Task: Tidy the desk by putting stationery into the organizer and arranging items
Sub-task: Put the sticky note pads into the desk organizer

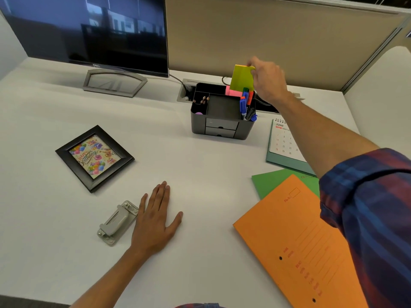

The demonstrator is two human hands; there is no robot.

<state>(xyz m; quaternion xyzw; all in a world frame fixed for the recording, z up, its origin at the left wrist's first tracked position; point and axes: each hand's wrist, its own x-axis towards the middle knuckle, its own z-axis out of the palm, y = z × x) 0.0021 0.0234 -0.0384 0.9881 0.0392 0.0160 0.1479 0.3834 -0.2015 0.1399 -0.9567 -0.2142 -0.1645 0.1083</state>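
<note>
One yellow-green sticky pad (242, 77) upright, long axis vertical, above organizer (222, 127).

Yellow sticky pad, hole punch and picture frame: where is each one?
Yellow sticky pad (242, 77), head view, middle of its front face.
Hole punch (117, 222), head view, on its grey lever.
Picture frame (94, 158), head view, on the birthday picture inside.

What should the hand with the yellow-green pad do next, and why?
Probably lower the yellow-green sticky pad straight down into the organizer's back compartment, beside the pink pad. The right hand pinches it by its top corner just above that slot, tilted, not yet released. The left hand rests flat on the desk.
</note>
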